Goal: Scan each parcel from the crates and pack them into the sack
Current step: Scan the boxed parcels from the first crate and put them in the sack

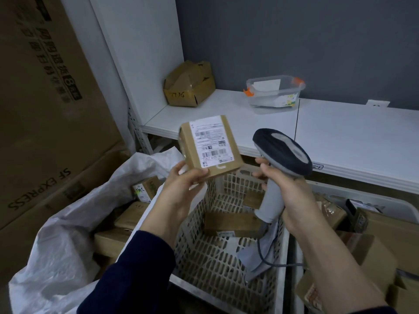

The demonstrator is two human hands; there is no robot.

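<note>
My left hand (181, 184) grips a small brown cardboard parcel (229, 155) by its lower left corner, its white shipping label turned up toward me. My right hand (288, 191) holds the grey handle of a barcode scanner (283, 152), whose dark head sits just right of the parcel. Both are raised above a white perforated crate (215, 264) that holds a few brown parcels (231, 223). A white woven sack (63, 234) lies open to the left with several brown parcels (129, 216) inside.
A second white crate (374, 200) full of parcels stands at the right. Behind runs a white shelf (340, 137) carrying a crumpled cardboard box (188, 85) and a clear plastic tub (275, 94). Large cardboard cartons (45, 109) are stacked at the left.
</note>
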